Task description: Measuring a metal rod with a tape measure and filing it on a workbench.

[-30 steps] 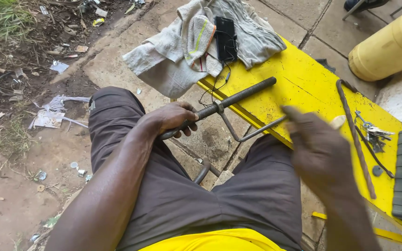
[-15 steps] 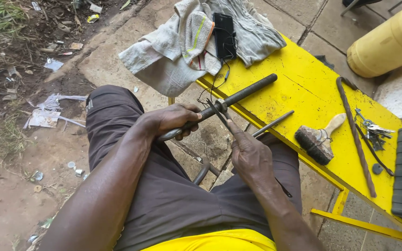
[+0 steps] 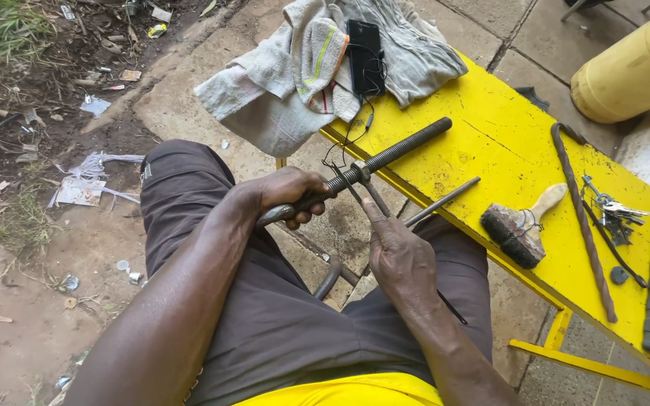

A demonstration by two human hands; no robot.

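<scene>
Our left hand (image 3: 289, 197) is clenched around the smooth lower end of a long threaded rod (image 3: 385, 159), which runs from mid-frame up and to the right until its far end rests on the yellow bench (image 3: 490, 135). Our right hand (image 3: 398, 252) is just below the rod, its fingers (image 3: 374, 214) closed on the thin metal arms of a small fitting (image 3: 360, 174) that sits on the thread, close to the left hand. As far as we can judge, that fitting is already on the rod and well along from the far tip; whether it is seated where it belongs we cannot tell. A thinner plain rod (image 3: 442, 201) lies untouched beside it at the bench edge. Toward the right of the frame lie a worn paintbrush (image 3: 517, 225), a twisted steel bar (image 3: 582, 218) and a bunch of keys (image 3: 611, 210). At the top centre, a black phone (image 3: 363, 46) lies on crumpled grey cloths (image 3: 295, 75); a yellow jerrycan (image 3: 633, 68) stands upper right.
</scene>
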